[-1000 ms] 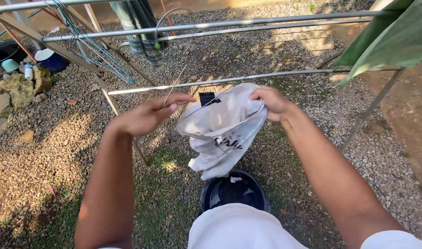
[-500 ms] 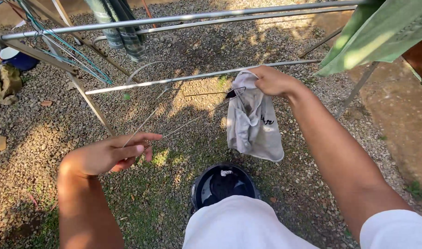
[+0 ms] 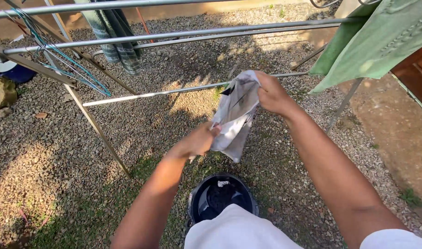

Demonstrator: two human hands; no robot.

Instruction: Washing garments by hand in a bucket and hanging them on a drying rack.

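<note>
Both hands (image 3: 272, 94) grip pale garment (image 3: 235, 115) at metal rail (image 3: 146, 95)

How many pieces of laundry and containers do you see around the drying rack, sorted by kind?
Light grey cloth garment, gripped by the left hand and right hand: 1
Green cloths hanging on the metal rack rails: 2, a dark striped green towel and a pale green towel
Dark round buckets on the gravel: 1
Total: 4
</note>
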